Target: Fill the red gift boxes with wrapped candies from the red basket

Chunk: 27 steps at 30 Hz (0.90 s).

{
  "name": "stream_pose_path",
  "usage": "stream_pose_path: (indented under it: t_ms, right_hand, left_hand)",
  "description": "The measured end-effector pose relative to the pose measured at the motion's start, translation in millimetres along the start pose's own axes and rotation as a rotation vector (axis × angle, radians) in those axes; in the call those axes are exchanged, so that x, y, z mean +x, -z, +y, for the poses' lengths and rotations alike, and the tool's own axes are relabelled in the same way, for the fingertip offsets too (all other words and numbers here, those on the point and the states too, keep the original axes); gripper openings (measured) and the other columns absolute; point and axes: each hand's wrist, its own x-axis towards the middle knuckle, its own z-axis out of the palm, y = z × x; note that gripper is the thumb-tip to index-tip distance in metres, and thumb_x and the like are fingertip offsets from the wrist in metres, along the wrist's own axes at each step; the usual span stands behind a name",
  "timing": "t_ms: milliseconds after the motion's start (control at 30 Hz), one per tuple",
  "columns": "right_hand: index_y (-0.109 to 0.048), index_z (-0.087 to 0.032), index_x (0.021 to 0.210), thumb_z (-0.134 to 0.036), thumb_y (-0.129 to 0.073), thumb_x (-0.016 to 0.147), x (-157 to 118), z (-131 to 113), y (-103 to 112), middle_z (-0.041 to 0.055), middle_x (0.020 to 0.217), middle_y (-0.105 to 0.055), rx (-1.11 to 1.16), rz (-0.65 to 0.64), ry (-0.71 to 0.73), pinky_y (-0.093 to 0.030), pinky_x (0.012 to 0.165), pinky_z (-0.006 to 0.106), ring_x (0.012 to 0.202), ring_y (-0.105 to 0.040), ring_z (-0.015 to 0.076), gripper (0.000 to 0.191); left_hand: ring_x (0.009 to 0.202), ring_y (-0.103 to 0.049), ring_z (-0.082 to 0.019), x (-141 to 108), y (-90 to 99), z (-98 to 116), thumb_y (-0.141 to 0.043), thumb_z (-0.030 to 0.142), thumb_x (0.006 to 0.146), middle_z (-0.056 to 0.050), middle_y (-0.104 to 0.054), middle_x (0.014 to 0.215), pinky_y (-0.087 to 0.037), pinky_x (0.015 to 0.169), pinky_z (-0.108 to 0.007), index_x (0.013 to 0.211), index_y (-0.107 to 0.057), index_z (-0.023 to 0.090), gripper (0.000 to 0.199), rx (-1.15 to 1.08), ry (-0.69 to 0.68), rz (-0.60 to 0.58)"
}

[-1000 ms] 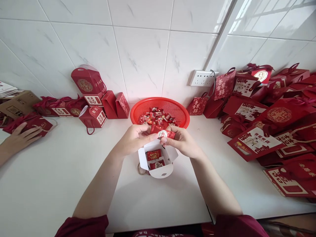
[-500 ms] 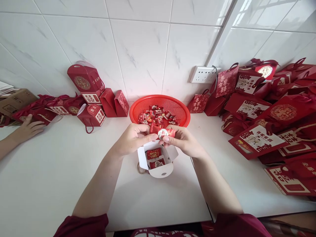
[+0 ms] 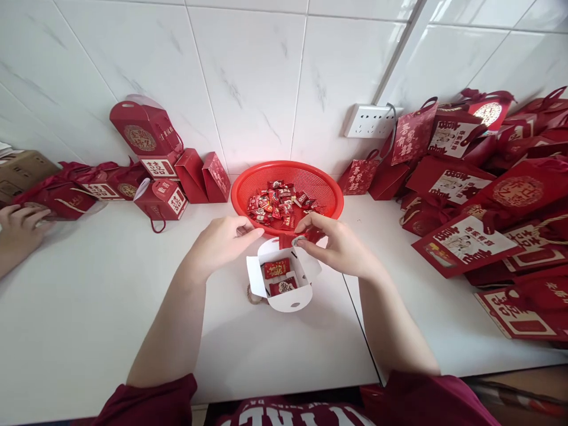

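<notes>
A small white box (image 3: 290, 302) stands unfolded at the top on the table, with two red packets (image 3: 276, 269) lying inside. My right hand (image 3: 339, 245) holds a red wrapped candy (image 3: 288, 239) over the box's back edge, tilted so its round pale label is partly hidden by the fingers. To the left of the box, my left hand (image 3: 222, 242) is raised, thumb and fingers apart, nothing between them. Behind both hands sits a red plastic basket (image 3: 242, 183) with many red-wrapped candies (image 3: 284, 201) in it.
Red gift boxes (image 3: 142, 133) are stacked at the left by the tiled wall. Many red gift boxes and bags (image 3: 501, 195) pile up on the right. A power strip (image 3: 370, 121) is on the wall. Another person's hand (image 3: 22, 231) rests at the far left.
My left hand has let go of the candy and moved left. The candy has tilted in my right hand. The other person's hand has shifted left, and the view has moved slightly.
</notes>
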Motion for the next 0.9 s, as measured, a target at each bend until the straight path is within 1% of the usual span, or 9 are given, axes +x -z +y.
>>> stream_pose_path:
  t_ms: [67, 167, 233, 300, 433, 600, 700, 833, 900]
  right_hand:
    - [-0.060, -0.023, 0.097, -0.020, -0.060, 0.089, -2, 0, -1, 0.0006, 0.090, -0.067, -0.055, -0.053, -0.013, -0.050, 0.066, 0.029, 0.074, -0.062, 0.0157, 0.008]
    - [-0.058, -0.024, 0.096, -0.019, -0.058, 0.089, -3, 0, -6, -0.0005, 0.085, -0.067, -0.126, -0.143, -0.044, -0.047, 0.061, 0.027, 0.069, -0.059, 0.0147, 0.009]
    - [-0.057, -0.024, 0.093, -0.018, -0.057, 0.088, -2, 1, -11, -0.0007, 0.083, -0.066, -0.180, -0.189, -0.056, -0.044, 0.059, 0.027, 0.067, -0.058, 0.0144, 0.008]
    - [-0.055, -0.023, 0.089, -0.017, -0.057, 0.088, -1, 2, -19, -0.0002, 0.082, -0.066, -0.234, -0.234, -0.066, -0.042, 0.058, 0.027, 0.066, -0.056, 0.0144, 0.006]
    - [-0.054, -0.022, 0.086, -0.021, -0.058, 0.090, 3, 7, -37, 0.0006, 0.080, -0.064, -0.297, -0.385, -0.077, -0.037, 0.055, 0.026, 0.065, -0.055, 0.0148, 0.006]
    - [-0.055, -0.022, 0.085, -0.020, -0.053, 0.092, 5, 11, -51, 0.0021, 0.080, -0.064, -0.446, -0.537, -0.091, -0.029, 0.050, 0.027, 0.062, -0.053, 0.0154, 0.007]
    - [-0.059, -0.020, 0.088, -0.015, -0.053, 0.090, 2, 11, -54, 0.0043, 0.082, -0.066, -0.557, -0.545, -0.067, -0.027, 0.050, 0.028, 0.063, -0.054, 0.0169, 0.008]
    - [-0.064, -0.018, 0.100, -0.006, -0.047, 0.090, 1, 13, -61, 0.0080, 0.091, -0.070, -0.657, -0.451, -0.046, -0.027, 0.049, 0.029, 0.066, -0.060, 0.0187, 0.022]
    - [-0.066, -0.016, 0.099, -0.002, -0.045, 0.089, 4, 15, -67, 0.0085, 0.095, -0.072, -0.678, -0.495, -0.073, -0.029, 0.049, 0.029, 0.067, -0.062, 0.0184, 0.028]
  left_hand:
    - [0.068, -0.065, -0.020, 0, 1.8, -4, -0.054, 0.054, 0.088, -0.002, -0.072, 0.078, -0.042, 0.055, -0.026, 0.073, -0.069, 0.022, 0.038, 0.049, 0.032, -0.059]
    - [0.062, -0.066, -0.019, -1, 3.0, -7, -0.054, 0.059, 0.086, -0.002, -0.072, 0.074, -0.039, 0.050, -0.025, 0.072, -0.068, 0.022, 0.042, 0.049, 0.068, -0.204]
    - [0.060, -0.066, -0.019, -1, 2.1, -7, -0.056, 0.059, 0.084, -0.002, -0.072, 0.073, -0.038, 0.049, -0.025, 0.076, -0.070, 0.023, 0.039, 0.057, 0.049, -0.288]
    - [0.057, -0.064, -0.019, 0, -0.1, -8, -0.060, 0.053, 0.081, -0.001, -0.070, 0.069, -0.036, 0.049, -0.026, 0.079, -0.071, 0.024, 0.031, 0.103, 0.014, -0.334]
    - [0.054, -0.059, -0.019, 3, -5.8, -8, -0.062, 0.038, 0.076, 0.002, -0.065, 0.061, -0.034, 0.051, -0.028, 0.081, -0.072, 0.028, 0.015, 0.137, -0.019, -0.363]
    - [0.060, -0.060, -0.021, 5, -7.7, -7, -0.060, 0.029, 0.073, 0.002, -0.062, 0.059, -0.034, 0.057, -0.029, 0.083, -0.074, 0.031, 0.017, 0.104, -0.017, -0.341]
    - [0.061, -0.060, -0.021, 4, -7.5, -4, -0.061, 0.029, 0.073, 0.002, -0.062, 0.059, -0.035, 0.058, -0.029, 0.085, -0.074, 0.030, 0.018, 0.057, -0.027, -0.314]
    - [0.063, -0.060, -0.020, 3, -8.6, -1, -0.058, 0.029, 0.075, 0.001, -0.063, 0.062, -0.036, 0.059, -0.028, 0.083, -0.072, 0.027, 0.016, 0.062, -0.070, -0.343]
    - [0.066, -0.061, -0.020, 3, -8.9, 0, -0.054, 0.029, 0.079, 0.001, -0.066, 0.067, -0.037, 0.060, -0.028, 0.083, -0.071, 0.026, 0.018, 0.095, -0.099, -0.370]
